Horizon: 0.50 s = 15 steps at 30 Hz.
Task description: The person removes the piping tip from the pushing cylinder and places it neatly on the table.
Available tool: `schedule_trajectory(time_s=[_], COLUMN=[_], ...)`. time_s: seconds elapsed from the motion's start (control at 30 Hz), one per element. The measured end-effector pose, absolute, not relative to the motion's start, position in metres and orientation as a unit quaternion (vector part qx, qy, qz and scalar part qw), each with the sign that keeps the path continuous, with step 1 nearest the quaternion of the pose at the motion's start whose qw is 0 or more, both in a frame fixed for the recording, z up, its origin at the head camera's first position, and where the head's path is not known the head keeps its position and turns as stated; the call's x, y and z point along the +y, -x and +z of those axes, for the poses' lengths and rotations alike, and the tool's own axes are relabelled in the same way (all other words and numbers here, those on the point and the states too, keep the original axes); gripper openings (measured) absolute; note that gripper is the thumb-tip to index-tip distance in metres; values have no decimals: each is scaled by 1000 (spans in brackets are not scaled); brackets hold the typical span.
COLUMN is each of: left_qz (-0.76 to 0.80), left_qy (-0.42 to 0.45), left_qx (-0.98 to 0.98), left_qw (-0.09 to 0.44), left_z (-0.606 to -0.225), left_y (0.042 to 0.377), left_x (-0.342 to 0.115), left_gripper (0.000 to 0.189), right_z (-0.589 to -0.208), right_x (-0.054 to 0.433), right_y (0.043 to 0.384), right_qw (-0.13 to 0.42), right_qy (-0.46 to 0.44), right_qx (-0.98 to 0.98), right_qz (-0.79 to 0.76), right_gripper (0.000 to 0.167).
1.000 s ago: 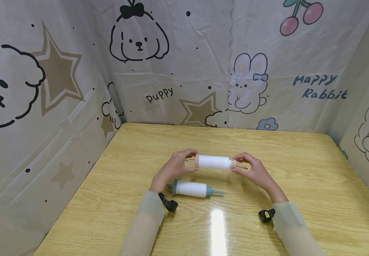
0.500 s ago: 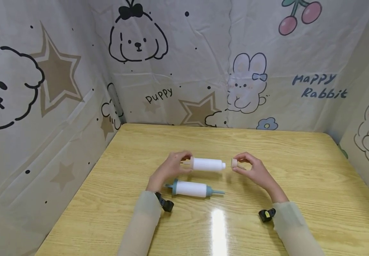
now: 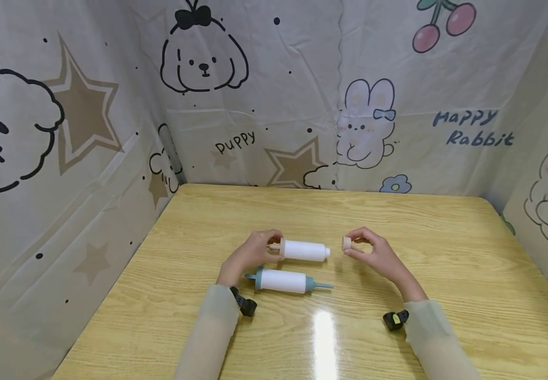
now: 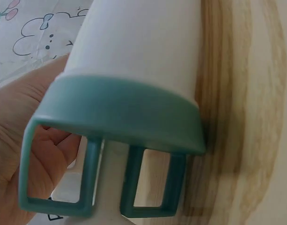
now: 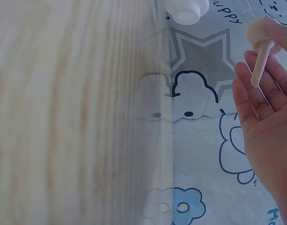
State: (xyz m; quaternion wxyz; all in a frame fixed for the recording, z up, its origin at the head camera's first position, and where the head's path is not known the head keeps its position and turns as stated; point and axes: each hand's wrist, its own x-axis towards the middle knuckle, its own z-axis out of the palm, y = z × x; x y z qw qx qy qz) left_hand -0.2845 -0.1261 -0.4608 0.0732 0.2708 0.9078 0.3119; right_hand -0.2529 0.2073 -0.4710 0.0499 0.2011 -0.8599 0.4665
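Observation:
My left hand [image 3: 253,250] grips the beige end of a white syringe-like tube [image 3: 304,250] in the head view. The tube's bare white neck points right; I cannot tell whether it touches the table. Across a gap, my right hand [image 3: 372,248] pinches a beige nozzle cap [image 3: 347,243] between thumb and fingers. In the right wrist view, the cap's thin spout [image 5: 260,65] points back over the palm. A similar white tube with teal ends [image 3: 283,281] lies nearer the person. Its teal end [image 4: 120,110] with rectangular loops hides part of the left hand in the left wrist view.
The wooden table [image 3: 160,316] carries both tubes. A printed fabric curtain [image 3: 274,95] stands behind it and along both sides. Black wrist cameras [image 3: 245,307] sit at the sleeve cuffs. A bright light reflection lies across the front of the table.
The nozzle cap has come off the tube's right end, in the right hand. The left hand has drawn the tube left and lowered it toward the teal-ended one. The right hand has barely moved.

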Motion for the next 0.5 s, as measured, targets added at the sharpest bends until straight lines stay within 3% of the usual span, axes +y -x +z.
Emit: schedule_trajectory(time_s=[0.23,0.5], left_qz=[314,325], left_qy=[-280,-271], left_qx=[904,902], left_qw=[77,89], left_z=[-464,-467], left_y=[285,287], left_x=[-127,-128], left_gripper=[36,39], right_z=[-472,-471], right_x=[207,207], right_y=[254,254], right_qw=[40,32], right_qy=[-199,-197], right_qx=[-856,-856], right_qz=[475,476], right_gripper=[31,31])
